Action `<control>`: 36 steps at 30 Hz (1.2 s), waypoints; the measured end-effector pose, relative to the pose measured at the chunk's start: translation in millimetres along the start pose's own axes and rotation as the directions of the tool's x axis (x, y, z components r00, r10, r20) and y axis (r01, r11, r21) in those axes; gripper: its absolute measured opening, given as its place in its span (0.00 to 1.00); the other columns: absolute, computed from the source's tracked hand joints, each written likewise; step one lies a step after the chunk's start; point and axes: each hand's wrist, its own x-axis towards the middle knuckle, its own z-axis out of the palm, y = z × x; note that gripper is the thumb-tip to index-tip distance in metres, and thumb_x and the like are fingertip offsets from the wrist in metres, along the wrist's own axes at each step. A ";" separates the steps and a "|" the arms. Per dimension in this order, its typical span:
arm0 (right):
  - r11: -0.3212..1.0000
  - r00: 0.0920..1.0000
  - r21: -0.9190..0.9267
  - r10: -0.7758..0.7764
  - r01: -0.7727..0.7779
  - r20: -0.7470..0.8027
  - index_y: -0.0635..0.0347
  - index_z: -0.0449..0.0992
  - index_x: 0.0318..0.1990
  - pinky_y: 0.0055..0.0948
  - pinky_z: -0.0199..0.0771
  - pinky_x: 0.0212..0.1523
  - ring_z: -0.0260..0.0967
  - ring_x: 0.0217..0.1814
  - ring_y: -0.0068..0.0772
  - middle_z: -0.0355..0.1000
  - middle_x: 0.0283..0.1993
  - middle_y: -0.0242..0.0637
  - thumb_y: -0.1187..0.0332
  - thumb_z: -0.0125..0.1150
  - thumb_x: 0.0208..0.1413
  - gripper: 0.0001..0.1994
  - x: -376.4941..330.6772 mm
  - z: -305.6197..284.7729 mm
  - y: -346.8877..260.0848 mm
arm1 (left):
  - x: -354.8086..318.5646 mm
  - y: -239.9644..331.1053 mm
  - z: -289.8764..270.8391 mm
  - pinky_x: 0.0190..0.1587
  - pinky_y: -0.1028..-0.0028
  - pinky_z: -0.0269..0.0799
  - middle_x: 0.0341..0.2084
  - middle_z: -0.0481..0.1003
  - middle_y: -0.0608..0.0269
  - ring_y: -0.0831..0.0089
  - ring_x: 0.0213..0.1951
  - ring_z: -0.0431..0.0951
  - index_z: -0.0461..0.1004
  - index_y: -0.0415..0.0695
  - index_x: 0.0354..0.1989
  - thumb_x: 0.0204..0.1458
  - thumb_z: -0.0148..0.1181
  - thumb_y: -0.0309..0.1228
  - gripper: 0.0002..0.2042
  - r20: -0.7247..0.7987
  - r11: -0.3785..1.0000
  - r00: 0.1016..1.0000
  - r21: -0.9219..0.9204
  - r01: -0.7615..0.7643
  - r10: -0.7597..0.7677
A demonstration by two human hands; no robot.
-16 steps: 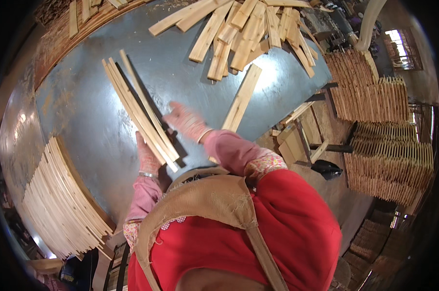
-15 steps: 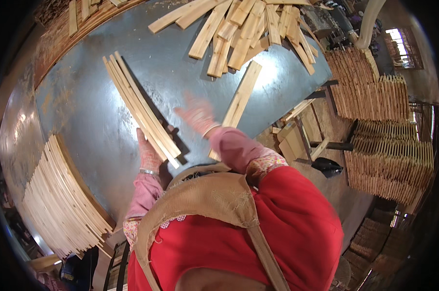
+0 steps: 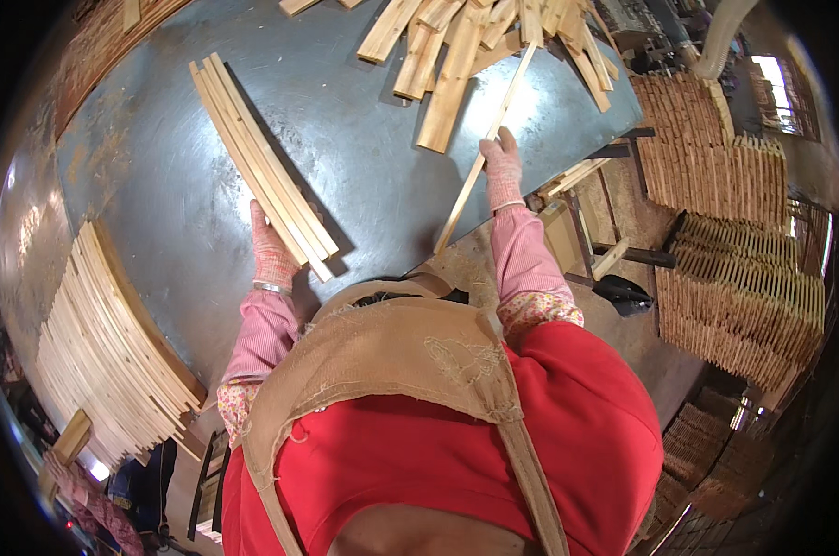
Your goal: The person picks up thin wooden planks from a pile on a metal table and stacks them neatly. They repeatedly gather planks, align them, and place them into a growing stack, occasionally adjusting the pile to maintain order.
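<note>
A bundle of several thin wooden strips [image 3: 262, 167] lies diagonally on the grey metal table [image 3: 160, 185]. My left hand [image 3: 269, 246], in a pink glove, rests against the bundle's near end. My right hand [image 3: 503, 167], also gloved, grips one long thin strip [image 3: 489, 139] that runs from the table's near edge up toward a heap of wider wood pieces [image 3: 466, 37] at the far side.
A large stack of thin strips [image 3: 104, 343] lies along the table's left edge. Piles of stacked slats [image 3: 734, 232] fill the floor on the right. Dark tools lie on the floor near the table's right corner.
My right hand has moved away from the bundle to the right and taken hold of a single long strip. My left hand stays at the bundle's near end.
</note>
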 end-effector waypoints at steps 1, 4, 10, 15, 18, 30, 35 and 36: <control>0.998 0.997 0.067 -0.010 0.005 0.083 0.68 0.64 0.75 0.35 0.80 0.53 0.77 0.51 0.38 0.76 0.57 0.47 0.68 0.68 0.56 0.38 -6.2 21.4 -26.2 | -2.7 2.0 -5.6 0.42 0.46 0.87 0.44 0.82 0.45 0.50 0.43 0.85 0.74 0.42 0.64 0.54 0.56 0.76 0.47 0.079 1.000 0.997 0.016 0.000 -0.001; 0.956 0.952 0.289 -0.038 -0.054 0.304 0.66 0.67 0.74 0.30 0.79 0.40 0.74 0.40 0.30 0.75 0.47 0.39 0.69 0.66 0.57 0.35 -27.1 88.9 -77.6 | -11.8 4.9 -0.5 0.43 0.48 0.87 0.55 0.80 0.43 0.48 0.44 0.85 0.69 0.42 0.69 0.57 0.56 0.74 0.47 0.134 0.996 0.988 0.037 -0.080 0.075; 0.985 0.727 0.169 -0.098 -0.026 0.680 0.65 0.70 0.71 0.27 0.79 0.36 0.76 0.35 0.26 0.77 0.42 0.38 0.71 0.65 0.59 0.31 -77.2 217.6 -108.3 | -82.3 42.6 -23.4 0.62 0.64 0.77 0.55 0.81 0.56 0.63 0.55 0.81 0.68 0.32 0.69 0.56 0.74 0.41 0.37 -0.144 0.898 0.934 0.354 -0.260 0.327; 0.987 0.523 0.025 0.063 -0.160 0.850 0.65 0.67 0.74 0.28 0.82 0.39 0.78 0.37 0.28 0.78 0.42 0.38 0.72 0.60 0.61 0.31 -150.7 272.0 -123.7 | -214.2 86.0 -47.8 0.62 0.54 0.71 0.59 0.76 0.50 0.50 0.60 0.76 0.64 0.49 0.74 0.50 0.76 0.50 0.43 -0.433 0.066 0.313 0.667 0.742 0.845; 0.984 0.432 0.011 0.069 -0.179 0.899 0.64 0.66 0.74 0.30 0.85 0.41 0.78 0.37 0.32 0.77 0.45 0.41 0.71 0.57 0.63 0.31 -172.1 302.0 -102.6 | -268.3 76.9 -137.4 0.62 0.49 0.66 0.59 0.73 0.54 0.50 0.61 0.73 0.67 0.51 0.68 0.49 0.75 0.44 0.37 -0.217 0.040 0.130 0.640 0.768 0.968; 0.965 0.409 0.096 -0.192 0.244 0.892 0.69 0.60 0.75 0.25 0.70 0.50 0.65 0.46 0.22 0.69 0.46 0.29 0.64 0.68 0.66 0.35 -335.0 408.2 -89.4 | -249.7 103.1 -29.3 0.60 0.50 0.76 0.51 0.81 0.40 0.43 0.54 0.82 0.61 0.41 0.75 0.59 0.65 0.55 0.42 -0.225 0.163 0.714 0.974 0.155 0.663; 0.982 0.164 -0.021 -0.010 0.187 0.986 0.69 0.61 0.77 0.24 0.72 0.50 0.68 0.45 0.24 0.74 0.52 0.35 0.61 0.67 0.69 0.36 -354.2 410.9 -88.6 | -300.6 140.8 -95.6 0.43 0.49 0.79 0.34 0.83 0.47 0.43 0.40 0.85 0.70 0.46 0.68 0.67 0.56 0.46 0.25 -0.181 0.178 0.403 0.983 0.045 0.897; 0.960 0.178 -0.042 -0.008 0.277 0.984 0.69 0.63 0.75 0.26 0.73 0.55 0.71 0.49 0.26 0.75 0.54 0.36 0.61 0.67 0.69 0.34 -347.3 404.8 -74.9 | -328.4 159.0 -101.5 0.39 0.49 0.77 0.32 0.83 0.46 0.44 0.37 0.84 0.72 0.45 0.68 0.68 0.54 0.44 0.24 -0.200 0.081 0.365 0.945 0.317 0.909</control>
